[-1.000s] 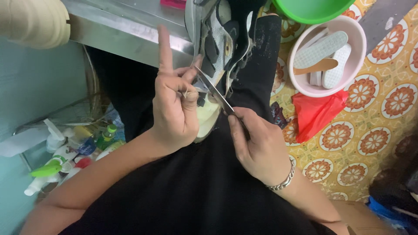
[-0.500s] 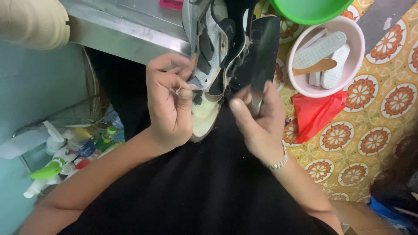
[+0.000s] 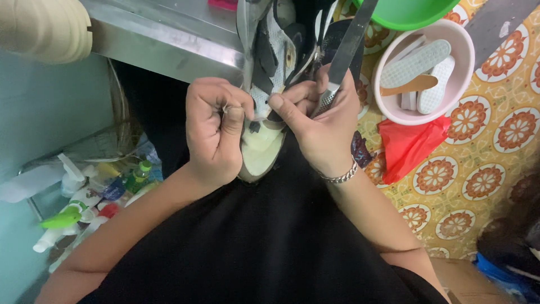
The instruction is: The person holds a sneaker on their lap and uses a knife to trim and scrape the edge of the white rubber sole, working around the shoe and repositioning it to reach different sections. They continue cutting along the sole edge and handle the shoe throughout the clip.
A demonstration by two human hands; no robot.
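Sneaker (image 3: 264, 141) lengthwise away from the lap, toe nearest; both hands' grips apparently pinching it, right hand (image 3: 323, 126) also clasping metal tool (image 3: 349, 45), left hand (image 3: 216, 129) clenched.

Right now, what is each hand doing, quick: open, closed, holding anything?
Left hand: closed, pinching the shoe at its front.
Right hand: closed around a flat metal tool, thumb pressed on the shoe.

Shoe (image 3: 269, 73) toe perhaps beyond frame
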